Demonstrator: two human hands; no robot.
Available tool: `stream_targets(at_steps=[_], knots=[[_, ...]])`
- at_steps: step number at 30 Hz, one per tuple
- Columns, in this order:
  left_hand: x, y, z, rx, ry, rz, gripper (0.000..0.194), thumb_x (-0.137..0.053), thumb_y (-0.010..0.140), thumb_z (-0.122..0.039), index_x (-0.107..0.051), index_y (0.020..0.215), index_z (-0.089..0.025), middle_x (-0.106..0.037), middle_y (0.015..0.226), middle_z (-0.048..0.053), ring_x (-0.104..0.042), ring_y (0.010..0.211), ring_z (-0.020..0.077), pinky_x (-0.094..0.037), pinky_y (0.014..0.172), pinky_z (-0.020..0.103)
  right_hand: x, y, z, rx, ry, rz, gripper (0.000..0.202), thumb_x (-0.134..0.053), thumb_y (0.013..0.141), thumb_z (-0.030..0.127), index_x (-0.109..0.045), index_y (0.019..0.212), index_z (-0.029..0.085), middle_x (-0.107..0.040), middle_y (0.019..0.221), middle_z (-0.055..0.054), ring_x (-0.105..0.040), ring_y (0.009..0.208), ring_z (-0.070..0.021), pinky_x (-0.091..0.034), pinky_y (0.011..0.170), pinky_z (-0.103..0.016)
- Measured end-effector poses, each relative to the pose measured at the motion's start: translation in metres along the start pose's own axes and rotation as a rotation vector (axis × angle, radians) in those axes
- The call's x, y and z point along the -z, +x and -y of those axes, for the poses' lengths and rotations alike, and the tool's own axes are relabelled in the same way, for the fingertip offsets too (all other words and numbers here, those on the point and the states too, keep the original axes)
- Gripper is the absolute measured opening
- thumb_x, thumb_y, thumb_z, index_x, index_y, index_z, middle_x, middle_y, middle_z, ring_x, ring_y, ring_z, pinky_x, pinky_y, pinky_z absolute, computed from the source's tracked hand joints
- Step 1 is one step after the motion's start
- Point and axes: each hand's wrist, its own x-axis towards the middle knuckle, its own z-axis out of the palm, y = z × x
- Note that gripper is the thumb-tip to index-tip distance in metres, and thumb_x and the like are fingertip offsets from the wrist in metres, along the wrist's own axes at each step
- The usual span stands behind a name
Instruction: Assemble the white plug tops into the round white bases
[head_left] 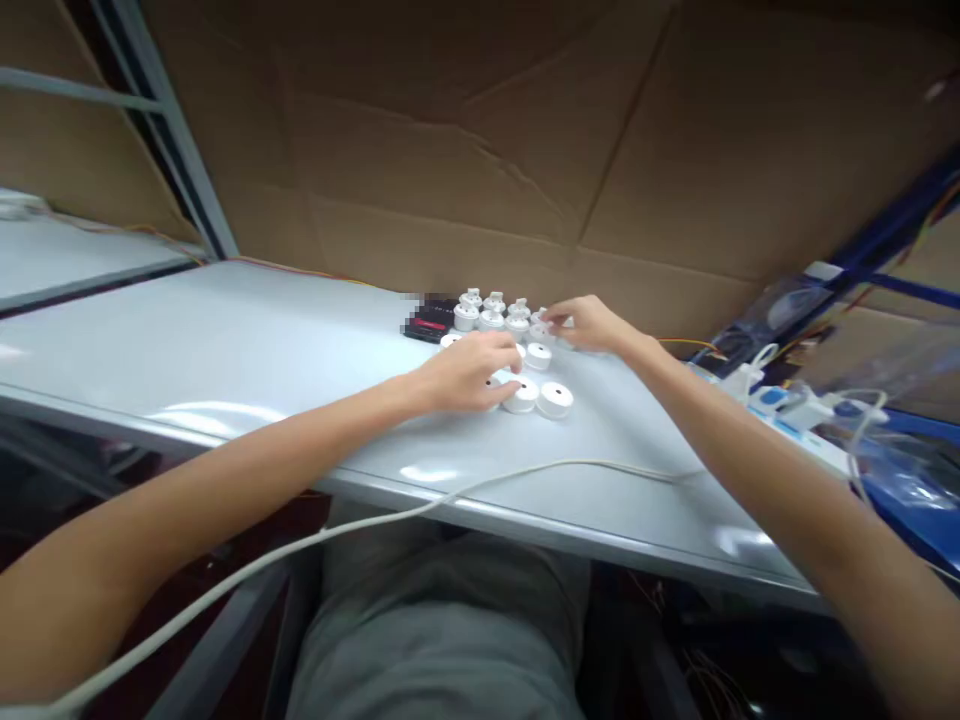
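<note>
Left hand [471, 372]: one, fingers half curled, thumb parted from them with a gap between; poised over low white discs [556, 399], which lie beneath and just right of the fingers. Contact with a disc unclear.

Right hand [589, 322]: one, thumb and forefinger brought near each other at the right end of a row of white topped pieces [491, 318]; whether they grip the end piece cannot be told. The row runs leftward from these fingers across the worktop [360, 380], beyond the left fingers.

Black item [430, 322]: one, beyond the left fingers, bearing a red patch; pale marks illegible, partly pixelated.
</note>
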Motion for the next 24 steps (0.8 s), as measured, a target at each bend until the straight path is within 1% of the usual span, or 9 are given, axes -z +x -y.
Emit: stream_targets(at_steps=[4, 8, 10, 13, 16, 19, 22, 23, 24], knots=[[-0.001, 0.0, 0.002, -0.006, -0.012, -0.034, 0.02, -0.061, 0.098, -0.032, -0.073, 0.1, -0.016, -0.072, 0.106, 0.012, -0.068, 0.095, 0.025, -0.051, 0.086, 0.036, -0.002, -0.006, -0.006, 0.008, -0.016, -0.04, 0.03, -0.061, 0.086, 0.018, -0.083, 0.106, 0.014, -0.084, 0.107, -0.013, -0.076, 0.097, -0.0279, -0.055, 0.09, -0.034], [-0.002, 0.001, 0.003, 0.017, -0.038, -0.072, 0.02, -0.06, 0.098, -0.031, -0.071, 0.105, -0.016, -0.072, 0.114, 0.014, -0.068, 0.107, 0.0276, -0.053, 0.096, 0.039, 0.001, -0.014, -0.007, 0.072, -0.029, -0.181, 0.031, -0.056, 0.089, 0.019, -0.079, 0.111, 0.016, -0.08, 0.111, -0.015, -0.072, 0.103, -0.03, -0.055, 0.094, -0.04], [-0.003, 0.001, 0.003, 0.05, -0.056, -0.111, 0.024, -0.06, 0.098, -0.03, -0.07, 0.115, -0.015, -0.071, 0.12, 0.015, -0.067, 0.116, 0.029, -0.053, 0.102, 0.041, 0.005, -0.019, 0.002, 0.095, 0.032, -0.262, 0.028, -0.055, 0.093, 0.022, -0.078, 0.109, 0.018, -0.079, 0.11, -0.015, -0.071, 0.103, -0.0306, -0.054, 0.095, -0.043], [-0.004, 0.003, 0.001, 0.156, -0.112, -0.218, 0.041, -0.067, 0.095, -0.034, -0.063, 0.131, -0.014, -0.07, 0.132, 0.017, -0.066, 0.125, 0.0304, -0.052, 0.108, 0.043, 0.01, -0.029, 0.03, 0.072, 0.265, -0.329, 0.023, -0.059, 0.096, 0.03, -0.077, 0.107, 0.021, -0.078, 0.108, -0.011, -0.07, 0.096, -0.0272, -0.056, 0.088, -0.041], [-0.004, 0.005, 0.0, 0.293, -0.262, -0.266, 0.056, -0.075, 0.089, -0.043, -0.059, 0.135, -0.015, -0.073, 0.127, 0.013, -0.072, 0.11, 0.0268, -0.057, 0.096, 0.038, 0.011, -0.039, 0.064, 0.065, 0.595, -0.255, 0.029, -0.066, 0.098, 0.047, -0.075, 0.11, 0.022, -0.077, 0.102, -0.007, -0.07, 0.088, -0.023, -0.056, 0.076, -0.035], [-0.002, 0.006, 0.001, 0.36, -0.45, -0.315, 0.057, -0.08, 0.082, -0.041, -0.062, 0.13, -0.016, -0.076, 0.115, 0.009, -0.073, 0.089, 0.0202, -0.057, 0.079, 0.03, 0.005, -0.043, 0.078, 0.088, 0.788, -0.213, 0.044, -0.074, 0.092, 0.063, -0.073, 0.11, 0.023, -0.076, 0.104, -0.006, -0.07, 0.089, -0.0211, -0.059, 0.077, -0.033], [0.0, 0.008, 0.003, 0.397, -0.535, -0.361, 0.05, -0.078, 0.082, -0.039, -0.066, 0.124, -0.015, -0.076, 0.105, 0.007, -0.071, 0.081, 0.0177, -0.055, 0.075, 0.028, -0.007, -0.044, 0.063, 0.044, 0.785, -0.22, 0.052, -0.066, 0.095, 0.072, -0.073, 0.111, 0.022, -0.077, 0.105, -0.007, -0.073, 0.092, -0.0225, -0.062, 0.082, -0.038], [0.0, 0.008, 0.004, 0.415, -0.54, -0.353, 0.048, -0.077, 0.084, -0.041, -0.068, 0.122, -0.014, -0.076, 0.102, 0.007, -0.07, 0.08, 0.0173, -0.054, 0.074, 0.028, -0.012, -0.045, 0.053, 0.026, 0.713, -0.218, 0.053, -0.062, 0.097, 0.072, -0.074, 0.108, 0.022, -0.078, 0.104, -0.008, -0.074, 0.093, -0.0239, -0.062, 0.083, -0.04], [0.0, 0.008, 0.005, 0.431, -0.539, -0.334, 0.047, -0.076, 0.086, -0.043, -0.069, 0.121, -0.014, -0.076, 0.1, 0.007, -0.07, 0.079, 0.0172, -0.054, 0.073, 0.027, -0.017, -0.045, 0.043, 0.016, 0.6, -0.208, 0.051, -0.065, 0.095, 0.071, -0.076, 0.105, 0.022, -0.079, 0.104, -0.009, -0.074, 0.094, -0.0255, -0.063, 0.082, -0.042]])
